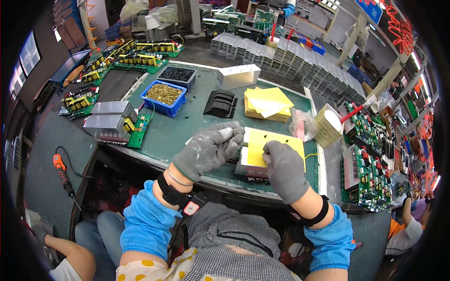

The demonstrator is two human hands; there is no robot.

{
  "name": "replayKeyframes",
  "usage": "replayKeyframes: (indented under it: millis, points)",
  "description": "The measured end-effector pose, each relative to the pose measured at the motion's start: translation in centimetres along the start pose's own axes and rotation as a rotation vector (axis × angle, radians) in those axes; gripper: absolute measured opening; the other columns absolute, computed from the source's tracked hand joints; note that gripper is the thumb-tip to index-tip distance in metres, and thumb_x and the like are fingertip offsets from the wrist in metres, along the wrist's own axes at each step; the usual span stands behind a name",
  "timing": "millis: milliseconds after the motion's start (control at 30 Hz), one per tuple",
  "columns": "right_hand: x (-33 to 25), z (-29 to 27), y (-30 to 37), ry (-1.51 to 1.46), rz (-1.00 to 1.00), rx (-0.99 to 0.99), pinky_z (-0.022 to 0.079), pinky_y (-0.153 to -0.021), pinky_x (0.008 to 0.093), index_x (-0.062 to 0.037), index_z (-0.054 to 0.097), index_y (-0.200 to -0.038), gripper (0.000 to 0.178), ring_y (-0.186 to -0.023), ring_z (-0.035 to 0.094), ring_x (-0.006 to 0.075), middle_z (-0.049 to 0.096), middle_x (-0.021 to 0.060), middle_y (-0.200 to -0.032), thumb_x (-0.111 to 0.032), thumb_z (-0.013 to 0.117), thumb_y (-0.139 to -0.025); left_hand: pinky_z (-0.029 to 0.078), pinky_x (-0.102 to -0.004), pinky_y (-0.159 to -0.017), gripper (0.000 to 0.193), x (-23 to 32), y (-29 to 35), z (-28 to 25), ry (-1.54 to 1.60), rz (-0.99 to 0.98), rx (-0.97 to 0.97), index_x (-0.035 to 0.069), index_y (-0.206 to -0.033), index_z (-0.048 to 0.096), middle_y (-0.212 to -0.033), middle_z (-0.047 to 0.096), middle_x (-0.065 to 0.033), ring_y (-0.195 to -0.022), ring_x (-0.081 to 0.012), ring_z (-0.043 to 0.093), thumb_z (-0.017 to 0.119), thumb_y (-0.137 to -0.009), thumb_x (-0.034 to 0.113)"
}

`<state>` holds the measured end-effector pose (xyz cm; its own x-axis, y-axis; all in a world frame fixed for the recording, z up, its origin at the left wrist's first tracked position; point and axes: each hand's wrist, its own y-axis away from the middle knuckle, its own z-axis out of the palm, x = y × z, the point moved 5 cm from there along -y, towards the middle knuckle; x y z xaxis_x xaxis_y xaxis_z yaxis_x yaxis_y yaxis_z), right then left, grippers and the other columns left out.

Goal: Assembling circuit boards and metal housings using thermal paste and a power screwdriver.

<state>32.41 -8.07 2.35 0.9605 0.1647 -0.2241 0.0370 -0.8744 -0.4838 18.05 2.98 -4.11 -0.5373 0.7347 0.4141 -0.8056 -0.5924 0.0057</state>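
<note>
My left hand [208, 147], in a grey glove, is held with curled fingers just left of a yellow sheet [276, 136]. Whatever lies in its palm is hidden. The sheet rests on top of a silver metal heat sink block [244, 167] near the table's front edge. Two small dark spots show on its surface; I cannot tell whether they are holes or small parts. Over the sheet's middle, my right hand [288, 171], gloved too, has thumb and fingertips pinched together against it. Anything between those fingertips is too small to see.
Behind stand a blue bin [171, 108] of brass-coloured pieces, a grey bin [180, 83] of black pieces, black plastic parts [220, 104], and stacked yellow sheets [269, 101]. A carton [328, 125] is at right. Circuit boards [368, 175] flank the table; an electric screwdriver [63, 173] lies left.
</note>
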Motion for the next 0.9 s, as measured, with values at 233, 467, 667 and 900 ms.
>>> replayKeyframes:
  millis: [233, 467, 667, 900]
  points:
    - [0.0, 0.5, 0.3, 0.058, -0.071, -0.014, 0.048, -0.07, 0.0422, -0.0065, 0.058, -0.092, 0.016, -0.08, 0.061, 0.0331, 0.062, 0.0124, -0.084, -0.005, 0.066, -0.079, 0.057, -0.0196, -0.071, 0.029, -0.2, 0.1, 1.0, -0.164, 0.01, 0.045, -0.003, -0.125, 0.049, -0.101, 0.058, -0.004, -0.085, -0.0095, 0.061, 0.05, -0.1, 0.013]
    - [-0.3, -1.3, -0.3, -0.062, -0.15, 0.026, 0.05, -0.073, 0.0413, -0.0049, 0.057, -0.101, 0.019, -0.085, 0.061, 0.0328, 0.062, 0.013, -0.089, -0.006, 0.063, -0.082, 0.054, -0.0175, -0.073, 0.034, -0.3, 0.6, 2.2, -0.297, -0.036, -0.013, -0.001, -0.128, 0.048, -0.102, 0.058, -0.0016, -0.087, -0.0077, 0.06, 0.055, -0.099, 0.015]
    - [-1.7, -4.1, -2.2, -0.298, -0.155, 0.152, 0.05, -0.078, 0.0386, -0.0025, 0.059, -0.112, 0.028, -0.089, 0.062, 0.0331, 0.064, 0.0131, -0.095, -0.001, 0.061, -0.084, 0.053, -0.018, -0.074, 0.04, -0.4, 1.2, 3.9, -0.41, -0.099, 0.018, -0.003, -0.134, 0.045, -0.108, 0.059, -0.0028, -0.086, -0.0075, 0.059, 0.055, -0.098, 0.011]
    - [-2.1, -3.1, -3.0, -0.399, -0.137, 0.165, 0.051, -0.079, 0.0372, -0.0017, 0.058, -0.119, 0.032, -0.091, 0.064, 0.0302, 0.067, 0.0119, -0.095, -0.002, 0.061, -0.086, 0.052, -0.0192, -0.071, 0.045, -0.8, 0.8, 4.3, -0.419, -0.132, -0.09, -0.005, -0.138, 0.044, -0.106, 0.061, -0.0043, -0.086, -0.0081, 0.059, 0.054, -0.097, 0.009]
